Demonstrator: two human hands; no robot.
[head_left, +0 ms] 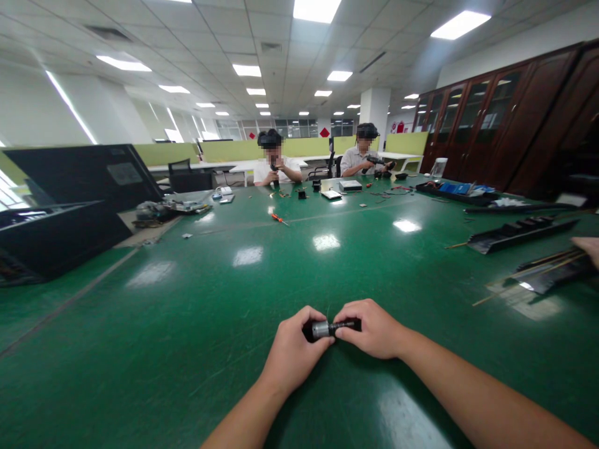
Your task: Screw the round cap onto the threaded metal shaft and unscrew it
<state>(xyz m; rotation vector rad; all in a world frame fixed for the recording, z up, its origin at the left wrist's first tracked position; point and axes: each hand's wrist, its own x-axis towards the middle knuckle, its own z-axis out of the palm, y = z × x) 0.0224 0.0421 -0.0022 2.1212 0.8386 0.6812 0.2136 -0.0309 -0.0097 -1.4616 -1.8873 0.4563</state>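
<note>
Low over the green table [224, 274], close in front of me, both my hands hold a small silver cylinder with a dark ribbed shaft [321, 330]. My left hand [292, 349] wraps the silver end with thumb and fingers. The thumb and fingers of my right hand [372, 329] pinch the dark shaft on the other side. The piece lies roughly level between them, its outer ends partly hidden by my fingers. Its exact kind is not clear.
An orange-handled screwdriver [279, 218] lies mid-table. Black trays with thin rods [552, 271] stand right, near another person's hand [588, 248]. Dark panels [79, 174] stand left. Two people sit across, one with a power drill [375, 161]; a black toolbox tray [456, 192] is far right.
</note>
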